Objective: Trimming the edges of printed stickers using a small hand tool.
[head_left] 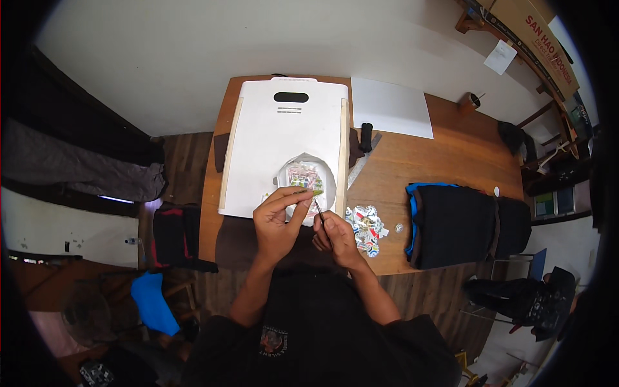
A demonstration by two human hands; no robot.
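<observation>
My left hand (274,222) pinches a small green piece (314,192) between thumb and fingertips. A thin, dark, pointed tool like tweezers (318,210) is gripped in my right hand (339,240), its tip at or close to the green piece. Whether the two touch is too small to tell. Below both hands, a round whitish tray (327,173) holds small printed pieces in pink, white and green (302,173), partly hidden by my left fingers. The tray lies on a large white board (264,142) with a dark oval slot near its far end.
To the right, a pile of colourful round stickers (366,226) lies on the wooden table (451,161). Beyond it sit folded dark garments (454,226). A metal ruler (362,160), a black roll (366,137) and a white sheet (393,106) are farther back.
</observation>
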